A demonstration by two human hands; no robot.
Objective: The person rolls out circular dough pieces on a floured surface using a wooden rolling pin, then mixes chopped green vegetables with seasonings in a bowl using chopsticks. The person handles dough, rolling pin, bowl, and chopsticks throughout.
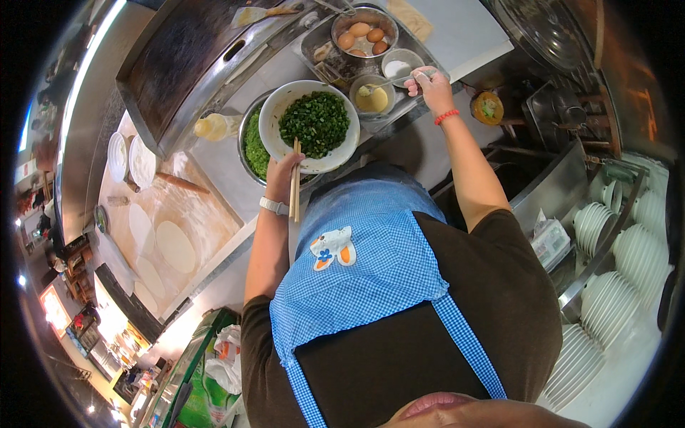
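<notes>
My left hand [283, 174] grips the rim of a white bowl [270, 115] of chopped green vegetables [316, 123], with wooden chopsticks [295, 187] held against it. The bowl is over a metal bowl of lighter green shreds [256, 150]. At the right, my right hand [431, 85] holds a metal spoon [386, 83] by its handle. The spoon's end, bearing a yellowish clump, is over a small bowl of yellow seasoning [374, 100]. Beside that stands a bowl of white powder [397, 68], and behind them a metal pot of brown eggs [359, 29].
A metal tray [420, 51] bears the small bowls and pot. A yellow-capped bottle [211, 127] stands near a large griddle [182, 59]. Flattened dough rounds [175, 247] and a rolling pin [183, 183] lie on a floured board [214, 224]. Stacked white bowls [610, 302] are at the right.
</notes>
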